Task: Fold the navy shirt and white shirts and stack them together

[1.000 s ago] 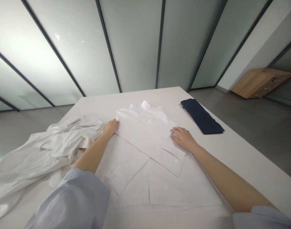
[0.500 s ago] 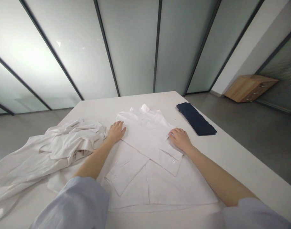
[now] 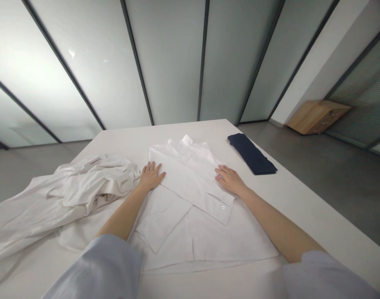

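Both hands lie flat, fingers spread: left hand [image 3: 151, 176] and right hand [image 3: 228, 180] press the folded white shirt [image 3: 193, 199] at table [image 3: 302, 207] centre; crumpled white garment [image 3: 68, 191] at nine o'clock, navy cloth [image 3: 251, 153] at two.

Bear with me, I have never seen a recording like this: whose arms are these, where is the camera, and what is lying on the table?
There is no machine here. The arms belong to one person, who wears the camera on the head, so the picture looks forward and down along both forearms. On the table lies a white shirt with its sleeves folded across it. The left hand lies flat on the shirt's left edge, and the right hand lies flat on its right edge. Neither hand grips anything. A crumpled white garment lies to the left, and a dark blue folded cloth to the right.
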{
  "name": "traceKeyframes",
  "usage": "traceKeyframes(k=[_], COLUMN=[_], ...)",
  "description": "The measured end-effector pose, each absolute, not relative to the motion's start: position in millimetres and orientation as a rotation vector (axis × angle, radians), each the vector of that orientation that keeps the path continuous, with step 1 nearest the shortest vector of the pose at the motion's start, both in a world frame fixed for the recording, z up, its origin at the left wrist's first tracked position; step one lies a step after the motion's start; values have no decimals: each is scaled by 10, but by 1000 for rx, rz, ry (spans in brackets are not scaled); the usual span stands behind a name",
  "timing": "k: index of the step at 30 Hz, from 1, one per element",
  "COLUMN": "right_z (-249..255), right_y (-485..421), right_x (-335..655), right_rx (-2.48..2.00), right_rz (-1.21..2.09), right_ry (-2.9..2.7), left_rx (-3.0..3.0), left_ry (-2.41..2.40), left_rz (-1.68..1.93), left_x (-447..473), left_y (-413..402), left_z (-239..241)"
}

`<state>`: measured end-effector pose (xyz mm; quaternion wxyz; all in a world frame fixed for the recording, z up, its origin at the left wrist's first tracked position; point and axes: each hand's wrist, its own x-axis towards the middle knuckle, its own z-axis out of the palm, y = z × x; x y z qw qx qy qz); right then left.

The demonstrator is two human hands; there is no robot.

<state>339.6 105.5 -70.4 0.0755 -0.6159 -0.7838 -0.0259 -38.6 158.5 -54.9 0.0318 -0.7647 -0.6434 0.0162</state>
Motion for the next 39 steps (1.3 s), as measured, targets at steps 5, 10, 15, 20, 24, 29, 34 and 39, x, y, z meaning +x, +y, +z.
traceKeyframes(k=[5, 10, 15, 20, 24, 29, 34, 39], right_z=[-658, -500, -375, -274, -153, -121, -374, -538], right_y=[1048, 1024, 978, 941, 1065, 1481, 1781, 1856], right_x=[3386, 3354, 3282, 3222, 3203, 3092, 2952, 3022], right_rx=[-1851, -1912, -2037, -2110, -2119, -1872, -1996, -1989], right_rz=[-90, -94, -148, -185, -167, -124, 56, 45], right_ry=[-2320, -2263, -2203, -2235, -2296, -2366, -2365, -2266], left_rx=[-2359, -2345, -2344, -2392, -2366, -2343, -2391, -2378], left_ry=[-1979, -1982, -2003, -2009, -2008, -1873, -2033, -2045], left_rz=[88, 107, 119, 197, 208, 1, 88, 72], left_x=[-390, -383, -336, -300, -280, -202, -187, -253], left_y=[1546, 1480, 1398, 1349, 1445, 1725, 1923, 1946], left_z=[-573, -576, -558, -353, -162, -187, -393, -521])
